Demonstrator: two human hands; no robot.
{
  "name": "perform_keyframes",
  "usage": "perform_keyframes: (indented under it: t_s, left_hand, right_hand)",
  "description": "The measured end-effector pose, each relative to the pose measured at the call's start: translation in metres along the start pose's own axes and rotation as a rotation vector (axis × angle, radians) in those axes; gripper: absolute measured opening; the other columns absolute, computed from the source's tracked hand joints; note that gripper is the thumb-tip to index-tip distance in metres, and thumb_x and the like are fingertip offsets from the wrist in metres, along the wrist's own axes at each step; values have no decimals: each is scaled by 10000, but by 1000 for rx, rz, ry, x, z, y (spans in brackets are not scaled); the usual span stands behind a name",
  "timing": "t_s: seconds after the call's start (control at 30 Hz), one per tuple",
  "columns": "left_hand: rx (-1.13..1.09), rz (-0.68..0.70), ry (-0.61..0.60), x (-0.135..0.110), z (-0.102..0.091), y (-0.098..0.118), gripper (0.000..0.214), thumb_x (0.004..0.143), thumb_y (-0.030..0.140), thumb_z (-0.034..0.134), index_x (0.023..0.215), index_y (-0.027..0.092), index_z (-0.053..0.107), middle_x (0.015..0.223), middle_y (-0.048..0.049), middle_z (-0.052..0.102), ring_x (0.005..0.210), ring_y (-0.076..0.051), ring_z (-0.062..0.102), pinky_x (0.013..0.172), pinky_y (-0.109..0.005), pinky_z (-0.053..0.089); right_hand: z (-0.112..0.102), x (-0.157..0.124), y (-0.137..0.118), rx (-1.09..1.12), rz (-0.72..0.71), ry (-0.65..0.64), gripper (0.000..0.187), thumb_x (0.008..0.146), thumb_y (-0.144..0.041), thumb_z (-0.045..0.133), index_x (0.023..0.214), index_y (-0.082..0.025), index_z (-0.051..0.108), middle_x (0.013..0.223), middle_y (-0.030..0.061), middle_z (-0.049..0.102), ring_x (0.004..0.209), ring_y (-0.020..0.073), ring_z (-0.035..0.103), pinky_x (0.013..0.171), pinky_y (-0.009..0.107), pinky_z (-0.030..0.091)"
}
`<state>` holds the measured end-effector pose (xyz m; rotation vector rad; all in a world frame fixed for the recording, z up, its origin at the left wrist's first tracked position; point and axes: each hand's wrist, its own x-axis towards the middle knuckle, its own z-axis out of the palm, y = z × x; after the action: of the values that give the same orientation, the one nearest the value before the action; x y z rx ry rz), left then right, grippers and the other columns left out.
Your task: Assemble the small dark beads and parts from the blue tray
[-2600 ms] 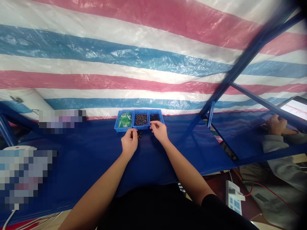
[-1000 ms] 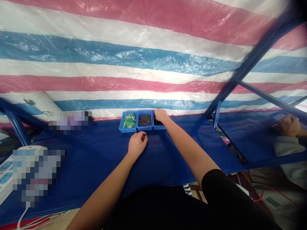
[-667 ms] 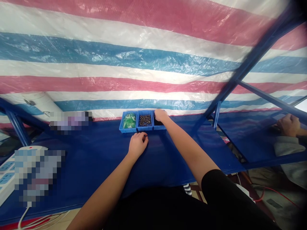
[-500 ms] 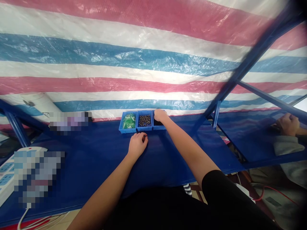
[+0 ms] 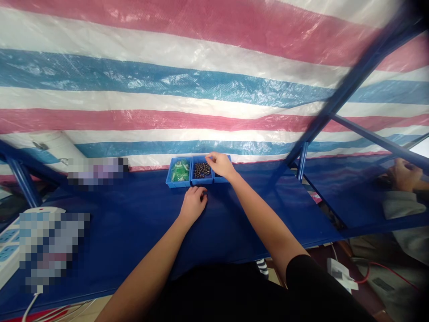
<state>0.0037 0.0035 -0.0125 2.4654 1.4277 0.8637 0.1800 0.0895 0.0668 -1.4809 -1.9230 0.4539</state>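
Three small blue bins stand side by side at the back of the blue table. The left bin (image 5: 178,184) contains green and whitish pieces (image 5: 180,170), too small to identify. Many small shiny metal parts (image 5: 201,171) lie in the middle bin (image 5: 202,181). My right hand (image 5: 222,165) is over the right bin (image 5: 221,180) and hides most of it; its fingertips are pinched near the middle bin's back edge. Just in front of the middle bin, my left hand (image 5: 193,205) rests on the table with curled fingers. What either hand holds, if anything, I cannot make out.
A white power strip (image 5: 13,243) and a blurred-out item (image 5: 58,250) lie at the left. Another blurred item (image 5: 98,171) is at the back left. Blue metal posts (image 5: 302,161) rise at the right, where another person's hand (image 5: 405,174) shows. Striped sheeting (image 5: 201,98) hangs behind.
My right hand has come up out of the right bin and shifted left, its fingertips now beside the middle bin. My left hand has stayed nearly in place.
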Motion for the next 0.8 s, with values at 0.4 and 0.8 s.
perform_keyframes:
  t_s: [0.4, 0.8]
  left_hand:
    - [238, 3, 18, -1, -5, 2, 170, 870, 223, 501, 963, 196, 641, 938, -100, 637, 903, -261, 554, 749, -384, 357]
    - [273, 28, -3, -3, -3, 2, 198, 900, 255, 487, 941, 200, 672, 916, -85, 674, 907, -251, 562, 763, -396, 330]
  right_hand:
    - [27, -88, -6, 190, 132, -102, 204, 853, -305, 525, 828, -209, 703, 729, 2, 682, 674, 139, 607, 646, 235, 448]
    - [35, -94, 5, -82, 80, -242, 190, 852, -284, 567, 969, -228, 706, 812, 21, 705, 725, 152, 616, 663, 235, 416]
